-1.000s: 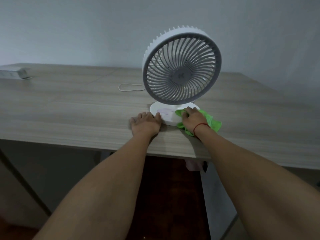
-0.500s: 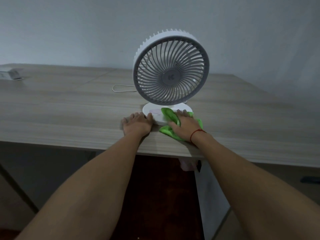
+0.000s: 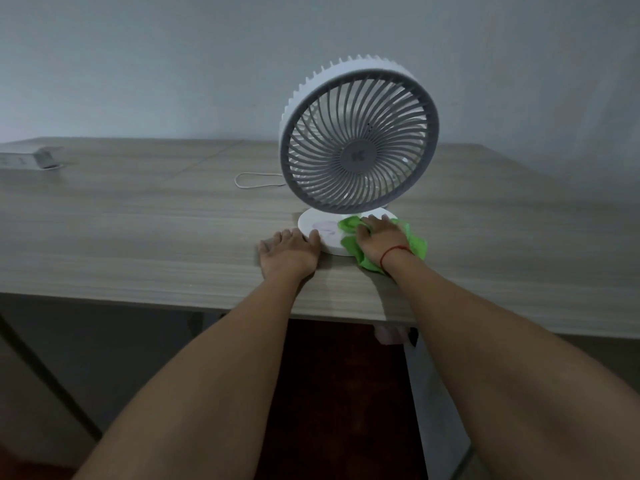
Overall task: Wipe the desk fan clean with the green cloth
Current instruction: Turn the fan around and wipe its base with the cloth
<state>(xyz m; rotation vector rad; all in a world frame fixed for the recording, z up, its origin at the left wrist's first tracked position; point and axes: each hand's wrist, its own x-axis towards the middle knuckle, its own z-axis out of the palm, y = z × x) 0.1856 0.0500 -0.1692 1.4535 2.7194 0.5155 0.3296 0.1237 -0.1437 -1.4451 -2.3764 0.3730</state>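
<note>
The desk fan [image 3: 358, 147] stood right of centre in the frame, near the front edge of the wooden surface [image 3: 138, 237], its grey grille tilted slightly up. On its round white base [image 3: 317, 230] the green cloth [image 3: 349, 225] lay bunched, spilling off the right side onto the wood. The right hand [image 3: 381, 240] pressed down on the cloth, fingers curled over it and gripping it against the base. The left hand [image 3: 289, 252] lay flat and open on the wood, its fingertips touching the base's left rim, apparently bracing it. To wipe the base well, steady pressure and short strokes toward the braced side would likely keep the light fan from sliding or tipping. A thin cord [image 3: 258, 180] looped behind the fan.
</note>
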